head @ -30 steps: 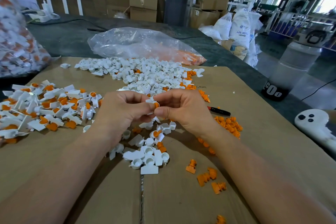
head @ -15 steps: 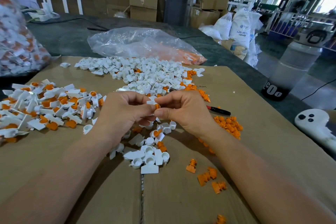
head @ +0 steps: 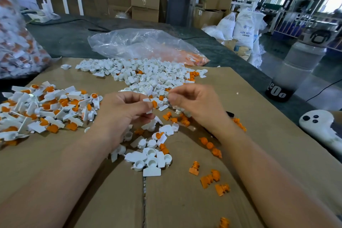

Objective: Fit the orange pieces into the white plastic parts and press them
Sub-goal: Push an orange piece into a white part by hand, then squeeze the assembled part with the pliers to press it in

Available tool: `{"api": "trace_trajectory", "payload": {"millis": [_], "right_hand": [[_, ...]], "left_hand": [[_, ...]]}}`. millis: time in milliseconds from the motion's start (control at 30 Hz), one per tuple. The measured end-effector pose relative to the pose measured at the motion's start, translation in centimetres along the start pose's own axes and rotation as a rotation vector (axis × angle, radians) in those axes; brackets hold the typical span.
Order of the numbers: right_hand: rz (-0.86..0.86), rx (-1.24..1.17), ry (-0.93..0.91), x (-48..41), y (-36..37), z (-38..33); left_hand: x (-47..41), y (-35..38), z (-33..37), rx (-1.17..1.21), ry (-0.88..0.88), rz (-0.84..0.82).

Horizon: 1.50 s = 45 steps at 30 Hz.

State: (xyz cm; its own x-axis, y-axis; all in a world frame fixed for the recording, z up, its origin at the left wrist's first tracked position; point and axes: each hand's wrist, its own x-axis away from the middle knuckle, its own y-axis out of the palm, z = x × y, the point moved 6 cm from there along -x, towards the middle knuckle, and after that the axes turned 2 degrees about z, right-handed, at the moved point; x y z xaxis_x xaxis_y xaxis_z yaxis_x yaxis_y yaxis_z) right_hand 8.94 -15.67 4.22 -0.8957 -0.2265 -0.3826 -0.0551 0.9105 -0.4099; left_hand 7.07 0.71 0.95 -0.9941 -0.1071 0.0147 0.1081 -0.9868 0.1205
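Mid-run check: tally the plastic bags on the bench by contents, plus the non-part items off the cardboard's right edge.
Bag of white and orange parts: 1
Bag of orange pieces: 1
Translucent bottle: 1
White controller: 1
Total: 4

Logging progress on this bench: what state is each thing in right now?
White plastic part with orange piece: orange in place, pinched by the left hand.
Right hand: fingers curled, apart from that part; contents unclear.
Left heap of white parts with orange inserts: assembled.
Far heap of white plastic parts: mostly empty.
Loose orange pieces: unfitted, on the brown cardboard.
Clear plastic bag: slumped, orange pieces inside.
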Motion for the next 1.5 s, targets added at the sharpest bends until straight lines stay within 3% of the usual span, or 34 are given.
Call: {"api": "trace_trajectory", "payload": {"millis": [100,167,267,433,600,1000,1267,1500], "right_hand": [[0.167,0.177,0.052,-0.6,-3.5,0.8],[0.189,0.287,0.143,-0.8,-5.0,1.7],[0.069,0.411,0.308,-0.8,-5.9,3.5],[-0.297,0.637,0.472,0.1,-4.0,5.5],[-0.376,0.836,0.504,0.4,-3.4,6.8],[-0.099,0.927,0.318,-0.3,-3.7,3.1],[-0.048,0.789,0.077,-0.4,-2.5,0.7],[-0.123,0.727,-0.011,0.1,-1.0,0.3]], "left_hand": [[-0.1,-0.2,0.0,0.049,-0.018,0.020],[-0.1,-0.2,0.0,0.060,-0.017,0.020],[0.0,-0.2,0.0,0.067,-0.017,0.020],[-0.1,-0.1,-0.1,0.066,-0.021,0.014],[-0.2,0.0,-0.3,0.070,-0.021,0.001],[-0.3,0.1,-0.3,0.089,0.018,-0.026],[-0.5,-0.2,-0.1,0.094,0.065,0.010],[-0.8,-0.4,0.1,0.168,0.109,0.057]]}}
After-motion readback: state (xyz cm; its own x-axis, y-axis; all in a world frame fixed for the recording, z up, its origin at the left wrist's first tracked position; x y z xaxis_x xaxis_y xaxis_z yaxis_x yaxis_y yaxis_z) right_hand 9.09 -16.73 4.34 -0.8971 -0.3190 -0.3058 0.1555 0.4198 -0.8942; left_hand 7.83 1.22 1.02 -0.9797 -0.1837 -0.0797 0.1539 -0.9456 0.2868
